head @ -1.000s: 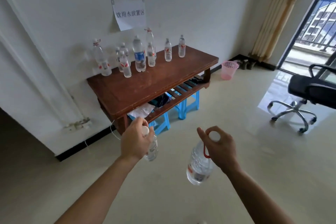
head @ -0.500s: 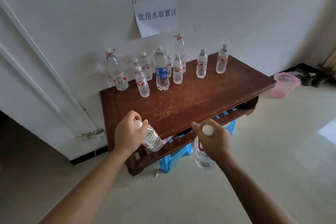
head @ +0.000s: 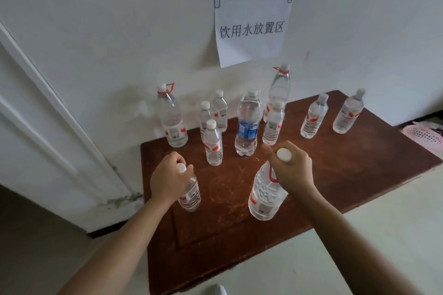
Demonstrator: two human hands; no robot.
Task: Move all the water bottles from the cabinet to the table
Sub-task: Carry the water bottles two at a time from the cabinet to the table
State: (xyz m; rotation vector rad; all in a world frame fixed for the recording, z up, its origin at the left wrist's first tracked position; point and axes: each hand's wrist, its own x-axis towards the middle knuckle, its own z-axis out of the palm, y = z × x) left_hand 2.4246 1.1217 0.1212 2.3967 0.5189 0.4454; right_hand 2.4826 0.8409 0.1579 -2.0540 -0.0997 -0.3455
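My left hand grips a small water bottle by its neck, over the left part of the brown wooden table. My right hand holds a large water bottle by its white cap and red handle, over the table's middle. Whether either bottle touches the tabletop I cannot tell. Behind them, several more bottles stand upright along the wall, among them a blue-labelled bottle and a tall one with a red handle.
A paper sign with printed characters hangs on the white wall above the table. A pink basket sits on the floor past the table's right end. A white door frame runs down the left side.
I have come up close to the table. Both hands have carried their bottles from in front of its edge to above the tabletop.
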